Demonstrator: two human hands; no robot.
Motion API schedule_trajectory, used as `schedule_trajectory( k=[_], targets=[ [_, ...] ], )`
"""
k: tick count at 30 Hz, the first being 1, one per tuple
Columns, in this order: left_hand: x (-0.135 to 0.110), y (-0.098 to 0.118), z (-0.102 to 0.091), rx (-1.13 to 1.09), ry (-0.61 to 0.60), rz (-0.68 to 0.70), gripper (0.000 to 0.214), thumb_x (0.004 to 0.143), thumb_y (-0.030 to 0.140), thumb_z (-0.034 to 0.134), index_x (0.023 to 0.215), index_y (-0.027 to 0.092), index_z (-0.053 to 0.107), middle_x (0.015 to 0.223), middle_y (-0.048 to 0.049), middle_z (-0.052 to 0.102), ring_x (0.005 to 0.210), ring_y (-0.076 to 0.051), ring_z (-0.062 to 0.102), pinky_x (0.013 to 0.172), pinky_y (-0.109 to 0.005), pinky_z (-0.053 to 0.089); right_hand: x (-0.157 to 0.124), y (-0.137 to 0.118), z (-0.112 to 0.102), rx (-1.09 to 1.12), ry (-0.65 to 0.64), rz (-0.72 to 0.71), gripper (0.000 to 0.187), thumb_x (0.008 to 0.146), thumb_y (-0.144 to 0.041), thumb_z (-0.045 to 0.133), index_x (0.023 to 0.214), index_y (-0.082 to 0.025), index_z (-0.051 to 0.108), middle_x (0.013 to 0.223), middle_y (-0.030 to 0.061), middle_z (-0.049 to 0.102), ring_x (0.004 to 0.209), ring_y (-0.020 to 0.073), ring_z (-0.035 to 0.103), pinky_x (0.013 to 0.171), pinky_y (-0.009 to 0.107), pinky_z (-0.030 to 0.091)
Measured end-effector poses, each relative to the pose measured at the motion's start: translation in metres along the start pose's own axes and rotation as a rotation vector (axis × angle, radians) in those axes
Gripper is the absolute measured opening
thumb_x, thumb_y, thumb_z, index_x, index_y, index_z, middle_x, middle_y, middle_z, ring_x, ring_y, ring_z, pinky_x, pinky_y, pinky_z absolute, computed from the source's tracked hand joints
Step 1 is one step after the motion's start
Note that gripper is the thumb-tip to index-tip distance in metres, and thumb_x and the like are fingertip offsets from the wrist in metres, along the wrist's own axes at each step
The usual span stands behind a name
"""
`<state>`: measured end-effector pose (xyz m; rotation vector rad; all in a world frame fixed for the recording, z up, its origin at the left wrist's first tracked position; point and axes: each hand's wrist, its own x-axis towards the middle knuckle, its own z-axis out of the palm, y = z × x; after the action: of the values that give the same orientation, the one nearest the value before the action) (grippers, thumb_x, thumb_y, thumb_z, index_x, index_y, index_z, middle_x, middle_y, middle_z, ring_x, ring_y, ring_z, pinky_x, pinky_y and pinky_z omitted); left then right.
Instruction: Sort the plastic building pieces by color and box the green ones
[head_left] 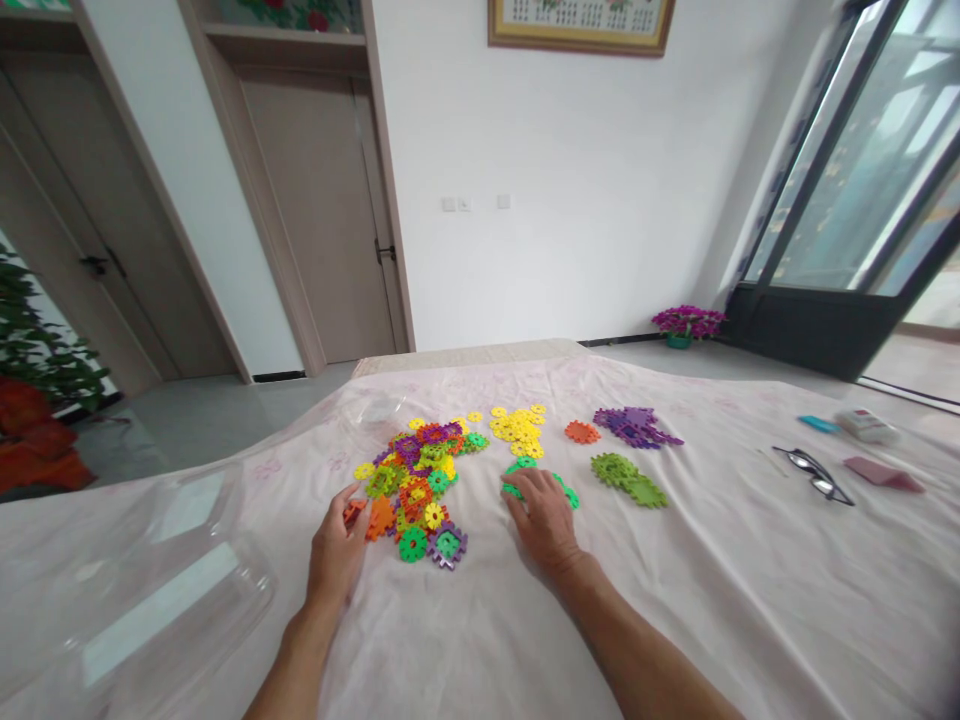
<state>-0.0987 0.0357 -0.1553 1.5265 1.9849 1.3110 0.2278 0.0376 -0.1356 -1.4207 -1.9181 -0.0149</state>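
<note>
A mixed heap of colourful plastic gear pieces [420, 470] lies on a table covered with a pale pink cloth [675, 600]. My left hand [337, 550] rests at the heap's left edge, its fingers pinched on an orange piece [355, 510]. My right hand [544, 520] lies flat, fingers spread over a small group of green pieces [521, 467]. Beyond it lie sorted groups: yellow pieces [519, 425], one orange piece [582, 432], purple pieces [636, 426] and light green pieces [628, 478].
A clear plastic lid or container [142, 590] lies at the left on the cloth. Black glasses [814, 475], a teal item [819, 424], a small box [866, 425] and a red packet [883, 473] sit at the right. Doors and potted plants stand behind.
</note>
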Motion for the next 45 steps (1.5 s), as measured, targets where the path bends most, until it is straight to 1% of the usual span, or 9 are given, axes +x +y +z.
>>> schedule_trajectory(
  k=[7, 12, 18, 23, 30, 32, 36, 40, 45],
  targets=[
    [-0.003, 0.004, 0.000, -0.003, 0.020, 0.011, 0.053, 0.086, 0.040, 0.050, 0.136, 0.023, 0.051, 0.115, -0.0068, 0.070, 0.098, -0.021, 0.068, 0.087, -0.030, 0.053, -0.009, -0.059, 0.026, 0.079, -0.321, -0.079, 0.047, 0.072, -0.052, 0.077, 0.112, -0.029, 0.067, 0.103, 0.0034, 0.063, 0.097, 0.0222, 0.054, 0.083, 0.033, 0.039],
    [0.003, -0.003, 0.004, 0.013, -0.015, 0.003, 0.053, 0.086, 0.044, 0.047, 0.135, 0.023, 0.050, 0.116, -0.0074, 0.069, 0.099, -0.021, 0.068, 0.087, -0.032, 0.053, -0.012, -0.059, 0.026, 0.192, -0.284, -0.021, 0.040, 0.064, -0.042, 0.083, 0.097, -0.024, 0.068, 0.096, 0.0012, 0.064, 0.091, 0.0194, 0.055, 0.077, 0.029, 0.038],
    [0.008, -0.013, 0.010, 0.008, 0.011, -0.028, 0.058, 0.082, 0.048, 0.048, 0.133, 0.020, 0.051, 0.121, -0.0104, 0.067, 0.105, -0.023, 0.067, 0.092, -0.035, 0.052, -0.012, -0.046, 0.035, 0.656, -0.306, 0.211, 0.013, 0.075, -0.025, 0.071, 0.085, -0.019, 0.065, 0.071, -0.0040, 0.062, 0.065, 0.0109, 0.054, 0.059, 0.022, 0.038],
    [0.008, -0.017, 0.010, -0.007, 0.000, -0.029, 0.061, 0.080, 0.052, 0.048, 0.132, 0.019, 0.052, 0.121, -0.0106, 0.067, 0.106, -0.024, 0.067, 0.093, -0.035, 0.053, 0.026, 0.001, 0.018, 0.775, 0.010, 0.438, 0.024, 0.078, -0.039, 0.065, 0.088, -0.017, 0.063, 0.058, -0.0052, 0.055, 0.049, 0.0100, 0.049, 0.048, 0.022, 0.040],
    [0.010, -0.019, 0.010, 0.023, -0.027, -0.048, 0.058, 0.082, 0.051, 0.046, 0.131, 0.020, 0.052, 0.122, -0.0101, 0.066, 0.107, -0.024, 0.066, 0.094, -0.036, 0.051, 0.078, 0.123, -0.060, 0.647, 0.389, 0.638, 0.035, 0.075, -0.042, 0.063, 0.094, -0.013, 0.064, 0.066, 0.0014, 0.064, 0.055, 0.0134, 0.060, 0.053, 0.025, 0.051],
    [0.011, -0.020, 0.010, 0.033, -0.030, -0.039, 0.057, 0.082, 0.051, 0.047, 0.131, 0.021, 0.053, 0.122, -0.0099, 0.066, 0.108, -0.024, 0.065, 0.094, -0.035, 0.051, 0.083, 0.155, -0.083, 0.353, 0.388, 0.719, 0.028, 0.078, -0.036, 0.058, 0.091, -0.012, 0.067, 0.068, 0.0044, 0.067, 0.062, 0.0159, 0.064, 0.058, 0.026, 0.053],
    [0.012, -0.023, 0.010, 0.066, -0.034, -0.021, 0.054, 0.084, 0.049, 0.047, 0.130, 0.022, 0.053, 0.119, -0.0078, 0.068, 0.106, -0.023, 0.066, 0.091, -0.033, 0.051, 0.086, 0.191, -0.106, 0.134, 0.373, 0.738, 0.014, 0.070, -0.018, 0.059, 0.078, -0.013, 0.070, 0.077, 0.0113, 0.071, 0.088, 0.0262, 0.067, 0.079, 0.035, 0.051],
    [0.012, -0.022, 0.010, 0.081, -0.043, -0.012, 0.045, 0.086, 0.043, 0.046, 0.127, 0.025, 0.056, 0.116, -0.0052, 0.070, 0.102, -0.021, 0.068, 0.087, -0.031, 0.051, 0.085, 0.179, -0.076, 0.037, 0.293, 0.597, 0.030, 0.074, -0.016, 0.055, 0.097, -0.015, 0.073, 0.104, 0.0112, 0.072, 0.105, 0.0237, 0.063, 0.095, 0.033, 0.045],
    [0.010, -0.021, 0.009, 0.033, -0.104, 0.022, 0.040, 0.089, 0.035, 0.040, 0.121, 0.024, 0.061, 0.120, -0.0046, 0.070, 0.111, -0.019, 0.065, 0.095, -0.029, 0.047, 0.079, 0.105, -0.007, 0.031, -0.037, 0.240, 0.031, 0.085, -0.020, 0.052, 0.110, -0.019, 0.070, 0.113, 0.0076, 0.069, 0.095, 0.0178, 0.065, 0.090, 0.029, 0.047]
  ],
)
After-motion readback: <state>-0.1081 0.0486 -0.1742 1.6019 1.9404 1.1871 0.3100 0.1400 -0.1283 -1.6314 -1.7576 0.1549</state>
